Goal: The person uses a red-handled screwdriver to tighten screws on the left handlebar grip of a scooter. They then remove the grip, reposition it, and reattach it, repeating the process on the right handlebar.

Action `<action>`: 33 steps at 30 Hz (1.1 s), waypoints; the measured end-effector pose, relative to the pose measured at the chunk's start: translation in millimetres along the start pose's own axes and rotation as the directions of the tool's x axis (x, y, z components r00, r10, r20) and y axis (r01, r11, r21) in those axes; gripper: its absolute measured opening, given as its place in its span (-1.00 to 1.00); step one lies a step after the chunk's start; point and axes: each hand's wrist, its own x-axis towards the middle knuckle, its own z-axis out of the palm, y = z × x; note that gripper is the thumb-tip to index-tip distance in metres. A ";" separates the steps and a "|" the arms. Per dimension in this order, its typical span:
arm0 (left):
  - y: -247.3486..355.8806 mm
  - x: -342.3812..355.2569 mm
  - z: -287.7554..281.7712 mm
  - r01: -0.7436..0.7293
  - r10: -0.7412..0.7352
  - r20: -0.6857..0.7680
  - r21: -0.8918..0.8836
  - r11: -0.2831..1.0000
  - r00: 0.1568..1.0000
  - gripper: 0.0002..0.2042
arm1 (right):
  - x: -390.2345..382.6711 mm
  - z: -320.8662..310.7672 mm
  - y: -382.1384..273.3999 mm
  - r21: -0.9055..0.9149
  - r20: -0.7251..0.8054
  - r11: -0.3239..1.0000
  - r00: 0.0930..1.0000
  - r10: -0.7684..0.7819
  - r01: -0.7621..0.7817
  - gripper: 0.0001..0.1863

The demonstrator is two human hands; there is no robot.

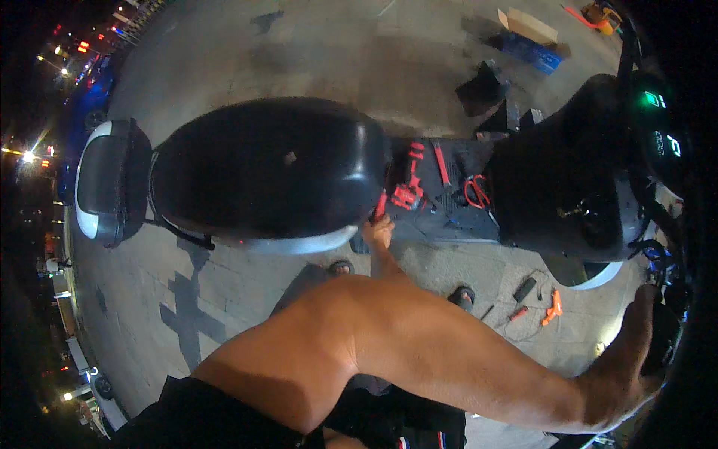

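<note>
A dark scooter stands across my view, with its long black seat at left and its front at right. My left arm bends across the picture, and my left hand is closed round the dark handlebar grip; shadow blurs its fingers. Under that arm, my right hand is closed on a red-handled tool at the seat's front lower edge. The tool's working end is hidden. On the footboard beside it lie a red cordless drill, a long red tool and red-handled scissors.
Below the scooter, an orange glue gun, a red screwdriver and a black adapter lie on the paving. Beyond it are an open blue box and dark pieces. A sandalled foot stands near.
</note>
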 end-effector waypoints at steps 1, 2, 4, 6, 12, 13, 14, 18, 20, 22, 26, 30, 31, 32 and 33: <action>-0.2 -0.6 -2.9 -0.011 0.011 -0.004 0.013 1.000 1.000 -0.13 | -1.2 8.4 -10.3 -0.029 0.026 1.000 1.000 0.010 -0.009 -0.23; -6.1 0.6 -3.6 -0.026 0.026 -0.010 0.029 0.999 1.000 -0.15 | -4.5 16.0 -19.4 -0.003 0.004 0.999 0.999 -0.043 0.043 -0.25; -6.4 0.2 -3.1 -0.035 0.035 0.004 0.018 0.999 0.999 -0.19 | -3.8 18.3 -7.1 0.022 -0.076 0.995 0.993 -0.094 0.096 -0.29; 4.9 -5.5 10.7 -0.017 0.022 0.068 -0.076 0.997 0.997 -0.22 | 10.5 -4.7 36.9 0.017 -0.284 0.973 0.934 -0.216 0.230 -0.34; 11.8 21.6 18.0 0.173 -0.132 0.150 -0.306 0.936 0.980 -0.39 | -160.5 -103.0 153.5 -0.023 -0.345 0.910 0.851 -0.396 0.414 -0.48; 27.9 22.8 6.5 0.303 -0.251 0.206 -0.283 0.910 0.946 -0.47 | -188.1 -124.5 186.7 -0.043 -0.280 0.845 0.805 -0.523 0.533 -0.49; 29.0 20.7 15.0 0.181 -0.148 0.133 -0.279 0.943 0.980 -0.48 | -205.6 -163.9 216.6 -0.071 -0.227 0.772 0.743 -0.629 0.631 -0.50; 29.9 16.9 16.2 0.121 -0.128 -0.055 -0.122 0.985 0.990 -0.46 | -337.1 -386.0 224.0 0.598 -0.116 0.796 0.993 -0.025 0.090 -0.56; 29.0 16.6 5.7 0.141 -0.143 -0.160 -0.023 0.990 0.977 -0.59 | -376.5 -505.9 184.8 0.538 -0.030 0.842 0.997 0.075 -0.047 -0.55; 47.9 16.7 5.1 0.226 -0.226 -0.094 -0.012 0.974 0.970 -0.60 | -399.5 -576.5 197.6 0.559 -0.160 0.827 0.987 0.035 0.061 -0.55; 63.0 10.0 5.1 0.250 -0.249 -0.112 -0.010 0.968 0.962 -0.61 | -403.6 -693.6 187.8 0.605 -0.357 0.709 0.920 -0.163 0.361 -0.58; 58.2 10.1 12.6 0.288 -0.283 -0.269 -0.022 0.957 0.921 -0.57 | -363.6 -738.0 140.4 0.617 -0.523 0.455 0.766 -0.374 0.642 -0.58; 55.1 10.8 12.2 0.299 -0.293 -0.262 -0.018 0.954 0.919 -0.55 | -345.5 -736.5 124.6 0.594 -0.579 0.377 0.703 -0.413 0.711 -0.57; 54.2 13.1 10.4 0.300 -0.294 -0.249 -0.017 0.954 0.923 -0.54 | -333.8 -734.8 106.5 0.646 -0.558 0.339 0.726 -0.403 0.684 -0.58; 53.9 13.8 11.1 0.301 -0.297 -0.234 -0.018 0.953 0.926 -0.53 | -323.6 -733.2 90.1 0.694 -0.534 0.302 0.748 -0.393 0.654 -0.58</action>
